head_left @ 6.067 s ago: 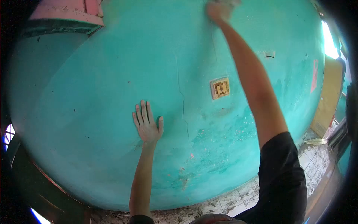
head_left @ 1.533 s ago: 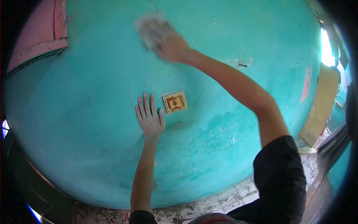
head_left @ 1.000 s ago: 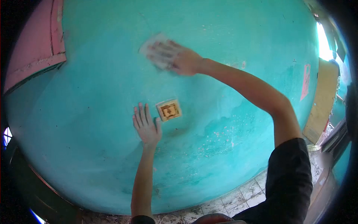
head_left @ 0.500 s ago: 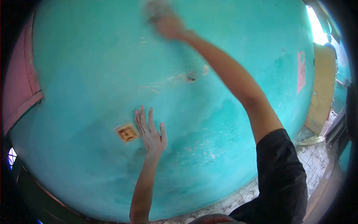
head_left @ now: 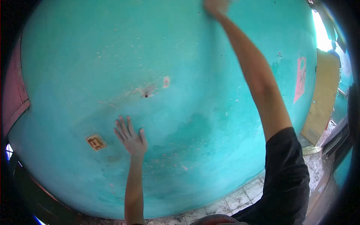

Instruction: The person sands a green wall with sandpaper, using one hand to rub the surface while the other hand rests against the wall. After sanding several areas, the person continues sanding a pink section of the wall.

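Observation:
My left hand lies against a turquoise wall, its dusty fingers spread and nothing in them. Just left of it is a small square fitting with a pale frame and a brown middle, set in the wall. My right hand is raised high on the wall at the top edge of the view. It is blurred and partly cut off, so its fingers and anything in them cannot be made out. Between the hands the wall has a dark hole and a pink chipped patch.
Scuffs and darker patches mark the lower wall. A pink frame borders it at left. At right are a pink marking on the wall and an upright tan board. Dirty white floor tiles run along the wall's foot.
My right hand has swept right and up to the top edge. The view has shifted right, so the wall marks sit further left. My left hand stays spread on the wall.

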Demonstrator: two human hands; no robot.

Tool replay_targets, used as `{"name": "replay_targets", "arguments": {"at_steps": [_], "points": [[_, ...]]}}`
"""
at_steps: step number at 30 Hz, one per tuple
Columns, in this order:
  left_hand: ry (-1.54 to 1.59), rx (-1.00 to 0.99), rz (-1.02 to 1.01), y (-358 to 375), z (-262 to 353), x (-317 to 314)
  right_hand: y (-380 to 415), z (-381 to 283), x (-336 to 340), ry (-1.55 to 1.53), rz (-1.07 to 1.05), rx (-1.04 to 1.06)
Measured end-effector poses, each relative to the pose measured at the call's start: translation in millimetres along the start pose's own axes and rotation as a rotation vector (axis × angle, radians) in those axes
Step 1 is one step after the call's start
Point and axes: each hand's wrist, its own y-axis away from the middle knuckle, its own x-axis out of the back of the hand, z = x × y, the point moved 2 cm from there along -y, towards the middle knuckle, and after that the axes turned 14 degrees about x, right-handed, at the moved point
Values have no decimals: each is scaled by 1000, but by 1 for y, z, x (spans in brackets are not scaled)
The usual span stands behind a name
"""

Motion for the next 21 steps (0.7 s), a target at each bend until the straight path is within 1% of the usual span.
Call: {"name": "replay_targets", "arguments": {"at_steps": [1, 3, 4, 5, 6, 7, 9, 10, 11, 12, 13, 14, 16, 17, 18, 19, 20, 21], "points": [[4, 1, -10, 0, -3, 1, -20, -29, -41, -215, -235, 151], [28, -8, -14, -3, -3, -3, 35, -121, -20, -137, 147, 703], [24, -14, 10, -2, -4, -4, 58, -151, 6, -253, 122, 959], [15, -21, 33, -1, -6, -5, 77, -161, 18, -436, 60, 1163], [4, -26, 46, -1, -7, -6, 69, -144, 13, -427, 63, 1156], [7, -38, 43, -1, -5, -8, 58, -117, 10, -363, 128, 1124], [-12, -3, 27, 0, -7, -7, 29, -60, -3, -248, 264, 1075], [-26, 4, 26, 4, -8, -5, 10, -3, -11, -468, -78, 733], [-32, 9, 19, 5, -6, -5, -22, 54, -54, -519, -109, 387], [-37, 13, 18, 4, -6, -4, -17, 105, -44, -513, 25, 142], [-46, 17, 30, 1, -8, -5, -22, 135, -27, -494, 160, -103], [-52, 10, 44, 1, -8, -6, -16, 118, -13, -501, 162, -99], [-50, 18, 54, 3, 0, -10, 9, 51, 14, -1, -112, 19], [-40, 22, 38, 2, -1, -7, 11, 15, -28, -442, 35, 48], [-30, 28, 24, 3, -1, -5, 33, -36, -22, -276, 141, 374], [-34, 35, 25, 3, -1, -5, 59, -89, -17, -348, 258, 645], [-22, 27, 27, 2, -2, -4, 91, -137, 2, -587, 282, 858], [-13, 14, 29, 2, -3, -3, 124, -162, 25, -782, 108, 1012]]}}
